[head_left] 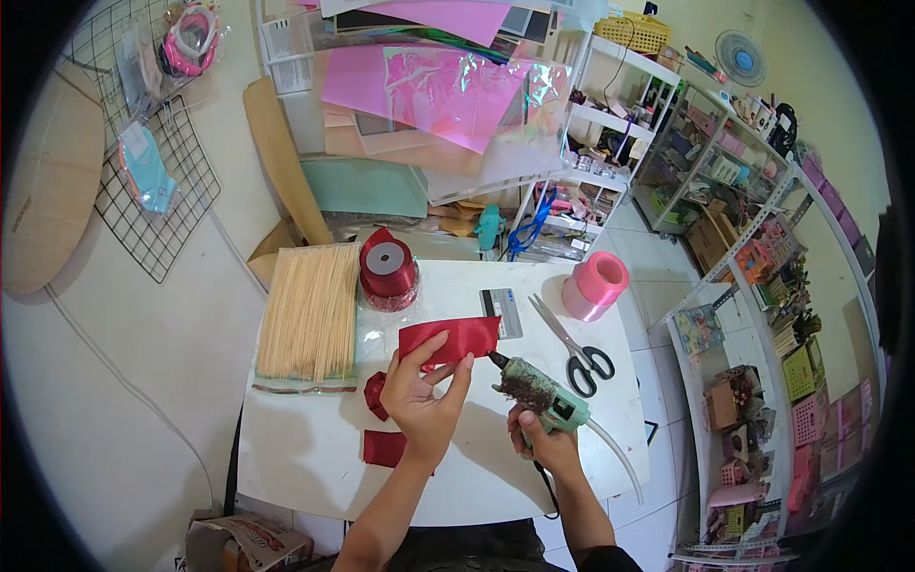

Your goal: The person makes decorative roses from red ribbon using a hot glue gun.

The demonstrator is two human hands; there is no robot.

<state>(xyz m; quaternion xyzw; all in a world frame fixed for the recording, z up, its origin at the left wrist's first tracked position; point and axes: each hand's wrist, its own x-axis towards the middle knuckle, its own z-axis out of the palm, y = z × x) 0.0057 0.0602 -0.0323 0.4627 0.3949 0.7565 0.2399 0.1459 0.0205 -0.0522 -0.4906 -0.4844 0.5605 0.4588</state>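
Observation:
My left hand (425, 400) pinches a piece of red ribbon (448, 338), held up over the white table (305, 458). In my right hand (545, 443) is a green glue gun (548, 396), its barrel coated with dark residue. The nozzle points left, right at the ribbon's lower right corner. A clear glue stick (618, 458) sticks out of the gun's back, and a black cord hangs below the grip. Beside my left wrist lie a folded red ribbon piece (376, 396) and a flat red ribbon piece (381, 447), partly covered by my forearm.
Bamboo skewers (307, 315) in a plastic bag lie at the table's left. Behind are red ribbon rolls (388, 267), a grey card (502, 312), scissors (572, 348) and pink ribbon rolls (596, 284). Loaded shelves (743, 448) line the right; a box (243, 543) stands on the floor lower left.

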